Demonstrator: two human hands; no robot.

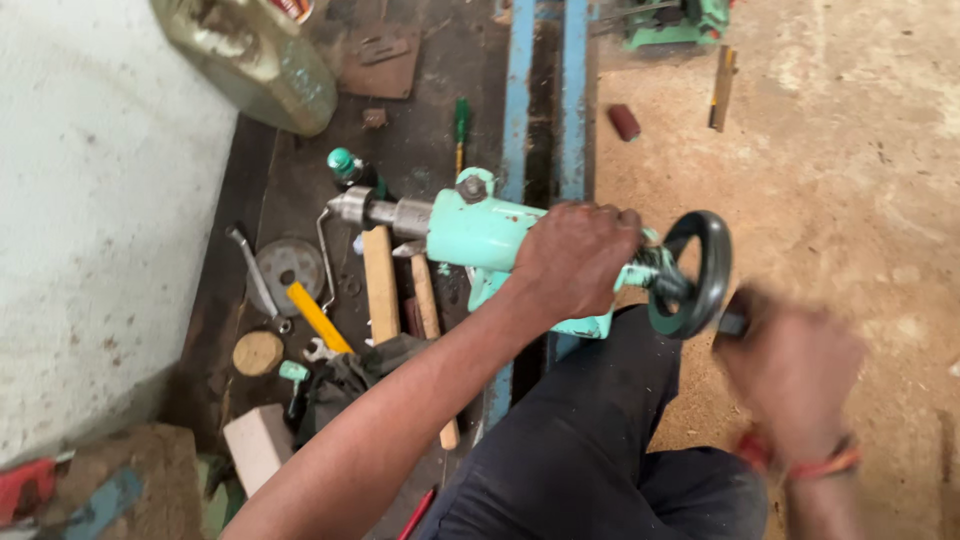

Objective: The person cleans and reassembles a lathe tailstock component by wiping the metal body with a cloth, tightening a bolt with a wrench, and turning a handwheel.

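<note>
A light green lathe tailstock (470,232) sits on two blue bed rails (545,90), with a steel spindle (375,211) pointing left and a black handwheel (700,272) at its right end. My left hand (575,258) wraps over the top of the tailstock body. My right hand (790,365), blurred by motion, is closed on the dark crank handle (733,322) of the handwheel. A red thread band circles that wrist.
Tools lie on the dark floor to the left: wooden sticks (380,285), a yellow bar (318,317), a wrench (257,280), a metal disc (290,263), a round wooden block (258,352). A dirty jerrycan (260,60) stands at top. Sawdust floor (830,150) on the right. My dark trouser leg (590,440) is below.
</note>
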